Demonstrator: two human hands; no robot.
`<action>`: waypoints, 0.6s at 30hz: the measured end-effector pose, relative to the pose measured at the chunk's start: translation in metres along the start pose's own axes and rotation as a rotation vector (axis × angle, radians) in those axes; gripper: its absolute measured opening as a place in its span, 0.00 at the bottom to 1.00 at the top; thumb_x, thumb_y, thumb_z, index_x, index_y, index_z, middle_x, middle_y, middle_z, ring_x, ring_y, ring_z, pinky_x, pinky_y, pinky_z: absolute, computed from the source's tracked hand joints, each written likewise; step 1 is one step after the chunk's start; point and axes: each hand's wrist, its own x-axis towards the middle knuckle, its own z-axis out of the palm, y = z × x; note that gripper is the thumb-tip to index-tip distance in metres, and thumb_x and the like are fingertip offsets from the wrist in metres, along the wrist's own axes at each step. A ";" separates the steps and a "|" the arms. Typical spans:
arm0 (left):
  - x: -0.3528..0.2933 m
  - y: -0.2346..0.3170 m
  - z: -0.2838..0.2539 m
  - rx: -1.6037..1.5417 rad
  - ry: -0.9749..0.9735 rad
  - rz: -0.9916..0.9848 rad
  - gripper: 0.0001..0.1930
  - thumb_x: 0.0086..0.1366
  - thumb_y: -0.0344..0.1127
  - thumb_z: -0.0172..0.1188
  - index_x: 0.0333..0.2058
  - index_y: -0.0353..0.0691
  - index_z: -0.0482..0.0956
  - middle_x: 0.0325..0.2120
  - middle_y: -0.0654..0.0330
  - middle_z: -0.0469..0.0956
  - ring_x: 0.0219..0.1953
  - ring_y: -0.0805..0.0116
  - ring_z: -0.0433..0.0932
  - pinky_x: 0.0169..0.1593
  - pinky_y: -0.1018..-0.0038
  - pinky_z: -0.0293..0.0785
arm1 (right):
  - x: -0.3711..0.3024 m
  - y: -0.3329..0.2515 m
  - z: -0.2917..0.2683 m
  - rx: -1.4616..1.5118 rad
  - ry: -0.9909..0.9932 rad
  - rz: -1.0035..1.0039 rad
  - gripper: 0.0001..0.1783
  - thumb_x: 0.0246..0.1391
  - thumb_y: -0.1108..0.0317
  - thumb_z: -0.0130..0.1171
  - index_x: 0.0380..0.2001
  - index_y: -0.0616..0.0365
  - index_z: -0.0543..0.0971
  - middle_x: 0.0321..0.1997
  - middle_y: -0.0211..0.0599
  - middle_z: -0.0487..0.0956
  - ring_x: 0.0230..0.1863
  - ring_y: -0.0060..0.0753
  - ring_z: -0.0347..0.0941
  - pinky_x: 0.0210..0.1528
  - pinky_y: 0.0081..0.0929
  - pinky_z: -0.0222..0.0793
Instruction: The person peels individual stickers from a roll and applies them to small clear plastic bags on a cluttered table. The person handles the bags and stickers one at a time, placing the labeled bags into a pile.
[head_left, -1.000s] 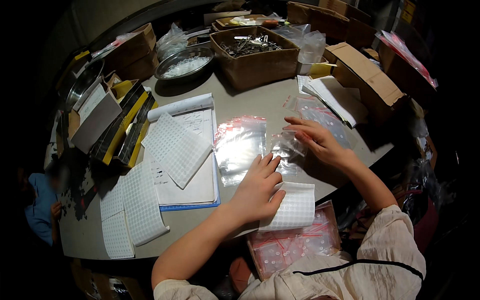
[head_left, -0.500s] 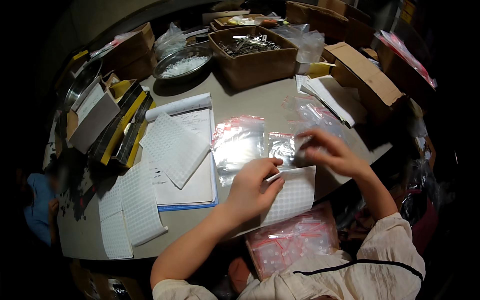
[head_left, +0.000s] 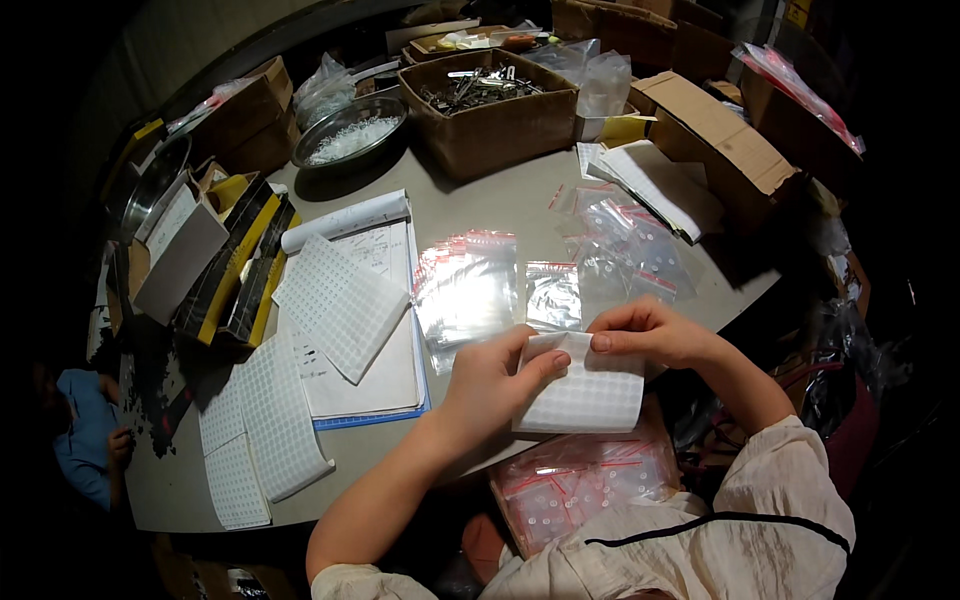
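A white sheet of round stickers (head_left: 590,398) is held up at the table's near edge. My left hand (head_left: 495,380) pinches its upper left part between thumb and fingers. Along the upper right edge, my right hand (head_left: 655,338) grips the same sheet with its thumb on the front. Just beyond the sheet lies a small clear zip bag (head_left: 553,295) with a red seal line. To its left is a fanned stack of clear zip bags (head_left: 465,295). Bags bearing round white stickers (head_left: 640,235) are heaped farther right.
Sticker sheets (head_left: 345,305) rest on a blue-edged clipboard (head_left: 370,420); more sticker sheets (head_left: 275,420) lie left. Behind stand a metal bowl (head_left: 350,135) of small clear pieces and a carton (head_left: 490,125) of metal parts. Below the near edge is a box of stickered bags (head_left: 590,485).
My right hand has come down from beside the small zip bag and taken hold of the sticker sheet's upper edge. My left hand keeps its grip. The whole view has shifted slightly.
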 end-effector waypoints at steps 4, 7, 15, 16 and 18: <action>0.002 0.015 -0.002 -0.308 -0.093 -0.176 0.15 0.66 0.39 0.71 0.36 0.31 0.81 0.22 0.67 0.76 0.25 0.80 0.69 0.27 0.76 0.66 | -0.005 -0.002 0.002 0.081 0.132 -0.068 0.13 0.64 0.66 0.66 0.45 0.66 0.85 0.40 0.31 0.85 0.43 0.18 0.79 0.47 0.20 0.73; 0.003 0.012 -0.002 -0.363 -0.136 -0.228 0.13 0.67 0.36 0.70 0.38 0.30 0.80 0.27 0.67 0.78 0.29 0.80 0.71 0.30 0.76 0.68 | -0.008 -0.008 0.006 0.038 0.173 -0.125 0.13 0.62 0.68 0.68 0.45 0.66 0.84 0.42 0.32 0.85 0.43 0.19 0.79 0.48 0.21 0.74; 0.003 0.007 -0.002 -0.574 -0.039 -0.273 0.17 0.64 0.31 0.68 0.51 0.33 0.78 0.39 0.61 0.83 0.40 0.76 0.79 0.44 0.76 0.76 | 0.001 0.011 0.001 0.062 0.197 -0.173 0.21 0.56 0.73 0.72 0.51 0.64 0.79 0.47 0.31 0.82 0.48 0.21 0.78 0.52 0.21 0.74; 0.003 0.007 -0.002 -0.556 -0.043 -0.290 0.17 0.64 0.31 0.69 0.50 0.34 0.78 0.39 0.62 0.82 0.40 0.76 0.79 0.44 0.76 0.76 | 0.000 0.010 0.004 0.065 0.205 -0.176 0.22 0.56 0.73 0.72 0.52 0.64 0.78 0.48 0.31 0.82 0.49 0.21 0.78 0.53 0.22 0.74; 0.002 0.007 -0.003 -0.518 -0.052 -0.323 0.17 0.63 0.31 0.70 0.49 0.34 0.78 0.39 0.62 0.82 0.40 0.76 0.78 0.44 0.76 0.76 | 0.000 0.008 0.008 -0.051 0.240 -0.227 0.23 0.55 0.73 0.71 0.53 0.64 0.78 0.48 0.32 0.81 0.49 0.23 0.78 0.53 0.24 0.74</action>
